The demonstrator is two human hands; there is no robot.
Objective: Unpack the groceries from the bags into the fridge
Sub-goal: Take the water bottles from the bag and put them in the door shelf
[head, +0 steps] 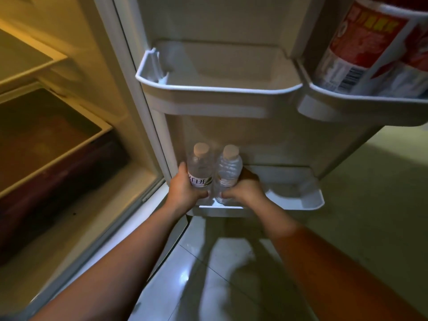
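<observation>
Two clear water bottles with pale caps stand upright side by side at the left end of the lowest door shelf (298, 200) of the open fridge. My left hand (184, 188) is wrapped around the left water bottle (199, 167), which carries a white label. My right hand (245, 187) grips the right water bottle (228, 172). The bottles touch each other. Their bases are hidden behind my fingers and the shelf's front wall.
Above is a wide white door shelf (217, 89) with nothing in it. At the top right, another door shelf (361, 98) holds a large bottle with a red label (361, 42). The fridge interior with a drawer (53, 144) lies left. Glossy floor tiles (208, 274) are below.
</observation>
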